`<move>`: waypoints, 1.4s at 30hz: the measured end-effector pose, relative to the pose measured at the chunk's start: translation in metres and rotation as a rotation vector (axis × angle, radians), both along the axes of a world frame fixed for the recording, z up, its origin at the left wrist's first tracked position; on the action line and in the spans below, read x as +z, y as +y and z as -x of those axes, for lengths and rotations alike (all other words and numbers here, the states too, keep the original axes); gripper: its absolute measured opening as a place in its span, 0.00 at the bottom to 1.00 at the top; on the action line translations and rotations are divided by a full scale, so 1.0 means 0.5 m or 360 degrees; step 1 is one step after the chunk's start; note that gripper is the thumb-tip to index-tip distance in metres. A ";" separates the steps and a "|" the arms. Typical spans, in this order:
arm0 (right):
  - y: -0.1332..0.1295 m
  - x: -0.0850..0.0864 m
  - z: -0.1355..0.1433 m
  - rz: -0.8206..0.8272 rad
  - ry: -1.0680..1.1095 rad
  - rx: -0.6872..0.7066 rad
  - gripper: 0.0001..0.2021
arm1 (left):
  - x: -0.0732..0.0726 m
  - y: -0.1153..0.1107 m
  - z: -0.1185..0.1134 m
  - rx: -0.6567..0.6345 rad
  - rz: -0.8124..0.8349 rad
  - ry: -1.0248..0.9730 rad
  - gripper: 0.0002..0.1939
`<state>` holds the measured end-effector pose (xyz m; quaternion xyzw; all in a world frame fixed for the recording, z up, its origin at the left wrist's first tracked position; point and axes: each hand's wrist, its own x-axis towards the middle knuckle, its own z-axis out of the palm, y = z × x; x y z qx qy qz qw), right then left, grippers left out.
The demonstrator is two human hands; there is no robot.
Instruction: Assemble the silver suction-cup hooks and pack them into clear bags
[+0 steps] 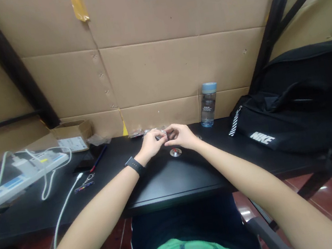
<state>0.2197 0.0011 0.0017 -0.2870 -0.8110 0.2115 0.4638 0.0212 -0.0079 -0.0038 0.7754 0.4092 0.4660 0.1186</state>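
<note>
Both hands meet over the far part of the black table [175, 178]. My left hand [152, 143], with a dark watch on its wrist, has its fingers pinched on a small shiny item [162, 136]. From the right, my right hand [182, 136] closes its fingers on the same item, which is mostly hidden and too small to name. Just below the hands a round silvery piece with a red centre [175, 152] lies on the table. Part of another small round piece [199, 137] shows beside my right hand. Clear plastic packets [136, 133] lie behind my left hand.
A water bottle [209, 105] stands at the back, right of the hands. A black bag [296, 102] fills the right side. On the left are a power strip [19, 181], white cables, a small carton [73, 135], a phone, a pen and a keyring [85, 184].
</note>
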 end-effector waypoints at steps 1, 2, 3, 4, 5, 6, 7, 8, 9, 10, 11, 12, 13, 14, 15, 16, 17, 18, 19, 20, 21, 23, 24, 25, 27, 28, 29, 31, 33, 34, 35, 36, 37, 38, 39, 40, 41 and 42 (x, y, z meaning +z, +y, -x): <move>0.000 -0.002 0.002 -0.0016 0.0001 -0.0013 0.27 | -0.001 0.001 0.001 0.0000 0.0008 0.0003 0.05; -0.001 -0.004 0.004 -0.0030 0.0004 -0.0028 0.27 | -0.003 0.003 0.002 -0.0002 0.0018 0.0003 0.05; -0.002 -0.006 0.006 -0.0042 0.0009 -0.0045 0.27 | -0.005 0.005 0.002 -0.0004 0.0030 0.0002 0.05; -0.003 -0.007 0.008 -0.0050 0.0014 -0.0059 0.26 | -0.006 0.007 0.003 -0.0006 0.0042 -0.0002 0.05; -0.004 -0.008 0.010 -0.0057 0.0018 -0.0070 0.26 | -0.008 0.010 0.004 -0.0007 0.0054 -0.0009 0.05; -0.005 -0.009 0.012 -0.0062 0.0021 -0.0079 0.26 | -0.010 0.011 0.005 -0.0006 0.0064 -0.0019 0.05; -0.005 -0.009 0.012 -0.0064 0.0025 -0.0083 0.25 | -0.011 0.012 0.005 -0.0003 0.0074 -0.0033 0.04; -0.005 -0.008 0.013 -0.0065 0.0030 -0.0084 0.25 | -0.011 0.013 0.005 0.0001 0.0082 -0.0049 0.05; -0.004 -0.007 0.012 -0.0063 0.0036 -0.0083 0.25 | -0.011 0.012 0.004 0.0006 0.0090 -0.0064 0.05; -0.003 -0.006 0.010 -0.0060 0.0046 -0.0084 0.25 | -0.010 0.011 0.003 0.0008 0.0098 -0.0078 0.06; -0.002 -0.004 0.008 -0.0056 0.0059 -0.0087 0.25 | -0.008 0.009 0.002 0.0006 0.0104 -0.0090 0.06; 0.000 -0.003 0.006 -0.0051 0.0073 -0.0091 0.26 | -0.006 0.008 0.001 -0.0003 0.0110 -0.0098 0.07; 0.001 -0.002 0.004 -0.0047 0.0087 -0.0096 0.26 | -0.004 0.005 0.000 -0.0016 0.0113 -0.0104 0.08; 0.002 -0.001 0.002 -0.0043 0.0099 -0.0099 0.26 | -0.002 0.004 -0.001 -0.0032 0.0116 -0.0108 0.09; 0.003 0.000 0.001 -0.0039 0.0108 -0.0099 0.26 | -0.001 0.002 0.000 -0.0047 0.0118 -0.0111 0.10; 0.003 0.001 0.000 -0.0035 0.0114 -0.0097 0.27 | 0.001 0.001 0.000 -0.0058 0.0119 -0.0114 0.11; 0.004 0.001 0.000 -0.0032 0.0117 -0.0094 0.27 | 0.001 0.001 0.001 -0.0064 0.0122 -0.0117 0.12; 0.004 0.002 0.000 -0.0030 0.0118 -0.0091 0.27 | 0.001 0.002 0.003 -0.0068 0.0125 -0.0119 0.13; 0.004 0.002 0.000 -0.0030 0.0119 -0.0089 0.27 | 0.001 0.002 0.004 -0.0069 0.0128 -0.0120 0.13; 0.003 0.002 0.000 -0.0031 0.0119 -0.0088 0.27 | 0.001 0.003 0.005 -0.0072 0.0132 -0.0118 0.14; 0.003 0.003 0.000 -0.0033 0.0118 -0.0087 0.27 | 0.000 0.005 0.005 -0.0076 0.0134 -0.0114 0.14; 0.004 0.002 -0.001 -0.0036 0.0114 -0.0081 0.27 | -0.001 0.006 0.006 -0.0084 0.0135 -0.0104 0.14; 0.004 0.002 -0.001 -0.0037 0.0111 -0.0075 0.27 | -0.002 0.007 0.005 -0.0087 0.0135 -0.0101 0.13; 0.005 0.001 -0.001 -0.0038 0.0108 -0.0069 0.27 | -0.002 0.007 0.005 -0.0090 0.0135 -0.0100 0.13; 0.005 0.000 -0.001 -0.0043 0.0101 -0.0058 0.27 | -0.002 0.008 0.005 -0.0098 0.0136 -0.0101 0.13; 0.005 -0.001 -0.001 -0.0046 0.0096 -0.0054 0.27 | -0.002 0.008 0.005 -0.0105 0.0136 -0.0099 0.12; 0.005 -0.001 -0.001 -0.0050 0.0092 -0.0052 0.27 | -0.002 0.008 0.006 -0.0114 0.0136 -0.0096 0.12; 0.005 -0.002 0.000 -0.0060 0.0080 -0.0051 0.27 | -0.001 0.008 0.007 -0.0132 0.0134 -0.0083 0.11; 0.005 -0.003 0.001 -0.0071 0.0068 -0.0050 0.27 | 0.000 0.007 0.008 -0.0149 0.0130 -0.0063 0.11; 0.005 -0.003 0.001 -0.0076 0.0060 -0.0050 0.26 | 0.001 0.007 0.008 -0.0155 0.0128 -0.0053 0.10; 0.004 -0.003 0.002 -0.0082 0.0051 -0.0050 0.26 | 0.001 0.007 0.008 -0.0161 0.0126 -0.0042 0.10; 0.004 -0.003 0.002 -0.0087 0.0041 -0.0050 0.26 | 0.001 0.006 0.009 -0.0168 0.0125 -0.0032 0.10; 0.004 -0.004 0.002 -0.0093 0.0029 -0.0050 0.25 | 0.001 0.006 0.009 -0.0174 0.0125 -0.0024 0.10; 0.004 -0.004 0.002 -0.0098 0.0017 -0.0050 0.25 | 0.001 0.006 0.009 -0.0180 0.0126 -0.0019 0.10; 0.004 -0.004 0.002 -0.0103 0.0005 -0.0049 0.25 | 0.001 0.006 0.010 -0.0185 0.0129 -0.0019 0.09; 0.003 -0.004 0.002 -0.0107 -0.0006 -0.0048 0.25 | 0.001 0.005 0.010 -0.0190 0.0134 -0.0022 0.09; 0.003 -0.005 0.002 -0.0110 -0.0016 -0.0045 0.25 | 0.001 0.005 0.011 -0.0196 0.0141 -0.0027 0.09; 0.002 -0.005 0.002 -0.0113 -0.0026 -0.0042 0.25 | 0.001 0.005 0.012 -0.0203 0.0151 -0.0035 0.09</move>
